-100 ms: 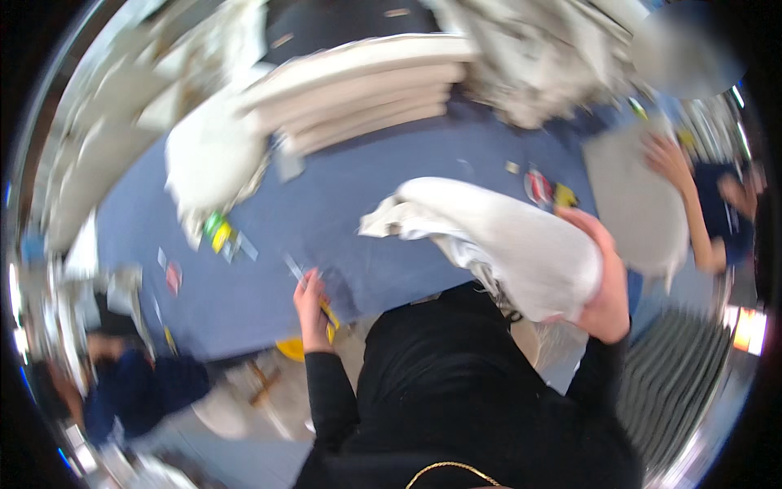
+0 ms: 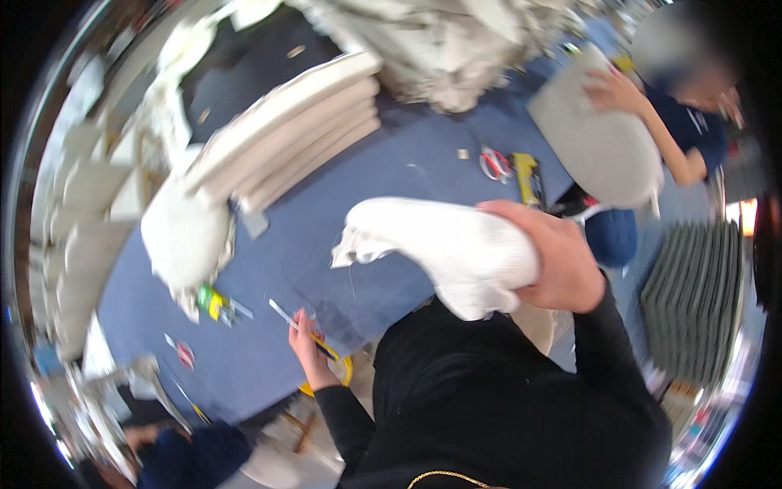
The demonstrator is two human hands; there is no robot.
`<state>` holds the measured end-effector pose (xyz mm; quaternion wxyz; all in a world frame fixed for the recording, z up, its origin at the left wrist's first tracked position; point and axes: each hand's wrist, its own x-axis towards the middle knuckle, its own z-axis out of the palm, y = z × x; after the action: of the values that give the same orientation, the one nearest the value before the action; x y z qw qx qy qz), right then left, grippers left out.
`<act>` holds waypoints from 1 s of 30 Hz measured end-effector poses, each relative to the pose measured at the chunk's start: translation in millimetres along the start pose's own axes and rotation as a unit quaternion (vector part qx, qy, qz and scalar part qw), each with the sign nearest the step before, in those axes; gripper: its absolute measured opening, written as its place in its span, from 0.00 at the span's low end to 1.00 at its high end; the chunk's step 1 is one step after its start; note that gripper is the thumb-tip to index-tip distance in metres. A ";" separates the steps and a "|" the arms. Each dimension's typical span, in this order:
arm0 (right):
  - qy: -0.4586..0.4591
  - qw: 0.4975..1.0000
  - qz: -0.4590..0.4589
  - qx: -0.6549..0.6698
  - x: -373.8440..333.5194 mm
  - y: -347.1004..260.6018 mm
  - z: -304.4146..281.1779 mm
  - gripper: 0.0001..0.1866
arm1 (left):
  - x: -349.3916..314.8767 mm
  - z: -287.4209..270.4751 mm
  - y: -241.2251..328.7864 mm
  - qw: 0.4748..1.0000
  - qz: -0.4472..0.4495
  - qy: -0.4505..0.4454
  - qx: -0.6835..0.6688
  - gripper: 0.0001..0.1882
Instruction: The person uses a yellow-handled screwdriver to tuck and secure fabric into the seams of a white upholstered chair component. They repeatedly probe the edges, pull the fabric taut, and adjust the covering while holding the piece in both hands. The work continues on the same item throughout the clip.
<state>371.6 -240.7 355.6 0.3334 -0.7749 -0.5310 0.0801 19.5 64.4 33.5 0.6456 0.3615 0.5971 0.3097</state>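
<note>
My left hand (image 2: 307,349) is closed around a slim tool (image 2: 283,313) with a pale, narrow metal end and a yellow-and-black handle; its exact kind is unclear. It is over the near edge of the blue table. My right hand (image 2: 558,253) grips the right end of a piece covered in white fabric (image 2: 432,236), held up in front of my body. The thumb lies below it and the fingers above. Its left end has a loose, ragged fabric edge, and whatever is inside is hidden.
Stacked cream cushions (image 2: 301,122) and a rounded covered pad (image 2: 186,240) lie on the blue table (image 2: 269,359). Red-handled scissors (image 2: 494,164) sit beside a yellow tool (image 2: 528,178). At right, a co-worker's hand (image 2: 615,88) rests on a grey panel (image 2: 599,134). Grey panels (image 2: 692,301) are stacked beyond.
The view has turned, so the table and stacks appear tilted. My right hand has shifted left with the white fabric-covered piece, now seen more end-on. Both hands keep their hold.
</note>
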 end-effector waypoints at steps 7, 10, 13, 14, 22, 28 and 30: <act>0.074 0.994 -0.047 0.071 -19.7 22.9 -53.5 0.40 | -63.9 57.8 30.0 0.996 0.070 -0.049 0.034 0.09; 0.073 0.984 -0.072 0.147 -15.4 36.9 -62.2 0.39 | -85.4 84.7 88.4 0.988 0.144 -0.048 0.040 0.09; 0.024 0.971 -0.089 0.221 -15.4 66.8 -43.4 0.38 | -103.3 108.3 135.2 0.973 0.221 -0.048 0.041 0.10; 0.019 0.968 -0.103 0.230 -13.0 77.4 -37.4 0.38 | -115.2 126.8 153.5 0.965 0.251 -0.057 0.049 0.11; 0.021 0.952 -0.136 0.274 -19.1 141.5 -53.0 0.42 | -258.6 325.1 244.6 0.820 0.430 -0.265 0.269 0.17; 0.052 0.957 -0.056 0.280 -21.1 200.2 -73.8 0.42 | -287.9 427.5 227.2 0.688 0.489 -0.311 0.437 0.16; 0.020 0.941 -0.038 0.337 -30.1 223.5 -89.0 0.44 | -272.2 431.8 227.0 0.682 0.478 -0.301 0.465 0.16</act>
<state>573.4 -353.2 282.3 0.5885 -0.5978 -0.4952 0.2261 430.5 -79.7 383.4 0.3037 0.9253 0.1841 0.1332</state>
